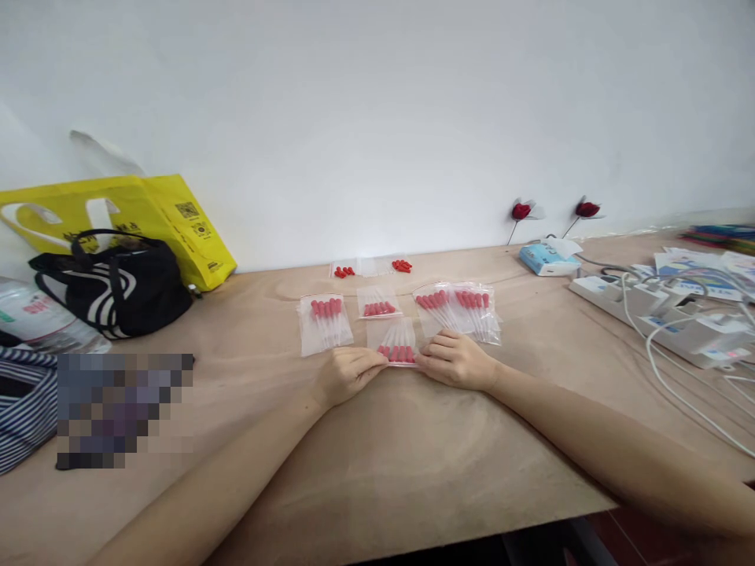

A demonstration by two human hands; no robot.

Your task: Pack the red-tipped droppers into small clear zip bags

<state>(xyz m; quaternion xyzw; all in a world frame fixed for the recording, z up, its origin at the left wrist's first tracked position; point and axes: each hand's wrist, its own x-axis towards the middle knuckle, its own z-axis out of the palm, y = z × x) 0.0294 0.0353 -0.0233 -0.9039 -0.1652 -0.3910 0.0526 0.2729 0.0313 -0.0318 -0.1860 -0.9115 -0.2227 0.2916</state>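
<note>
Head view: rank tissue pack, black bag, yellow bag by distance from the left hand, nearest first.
From the left hand:
1. Black bag, left side of the table.
2. Yellow bag, behind the black bag, against the wall.
3. Tissue pack, far right, near the wall.

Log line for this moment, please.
left hand: pinching bag of red-bulb droppers | right hand: same bag | bag: flat on table

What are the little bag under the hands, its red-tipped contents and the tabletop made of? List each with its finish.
Bag: thin clear plastic film, glossy; contents show through.
Droppers: clear stems, probably plastic; matte red bulbs, possibly rubber.
Table: light wood, likely plywood; matte, faint grain.
</note>
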